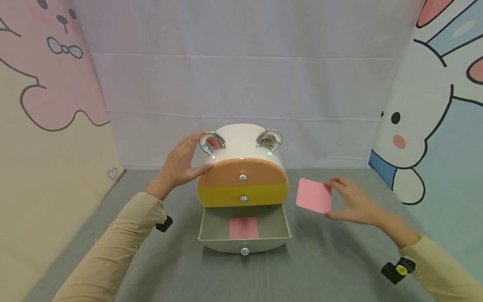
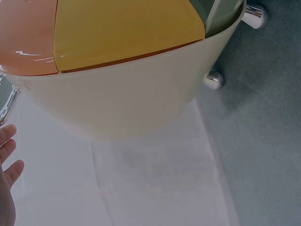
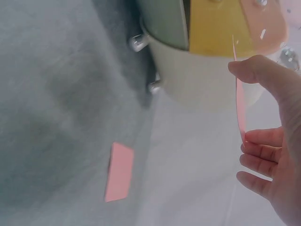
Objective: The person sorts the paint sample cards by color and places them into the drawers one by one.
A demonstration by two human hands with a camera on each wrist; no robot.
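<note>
A small drawer cabinet with a white top (image 1: pixel 243 140) stands mid-table, its orange drawer (image 1: pixel 226 173) and yellow drawer (image 1: pixel 222 195) closed. The bottom green drawer (image 1: pixel 211 226) is pulled out, and a pink card (image 1: pixel 243 227) lies inside it. My left hand (image 1: pixel 181 161) is at the cabinet's upper left, fingers extended near the silver ear (image 1: pixel 206 144) and thumb at the orange drawer's edge. To the right of the cabinet, my right hand (image 1: pixel 351 201) pinches a square pink card (image 1: pixel 314 196) between thumb and fingers; the right wrist view shows this card (image 3: pixel 240 103) nearly edge-on.
Another pink card (image 3: pixel 119 172) lies on the grey tabletop (image 3: pixel 56 122) in the right wrist view. White cloth (image 1: pixel 241 84) hangs behind the cabinet. Printed cartoon panels flank the table, with a rabbit panel (image 1: pixel 419 121) at right. Metal feet (image 2: pixel 214 80) support the cabinet.
</note>
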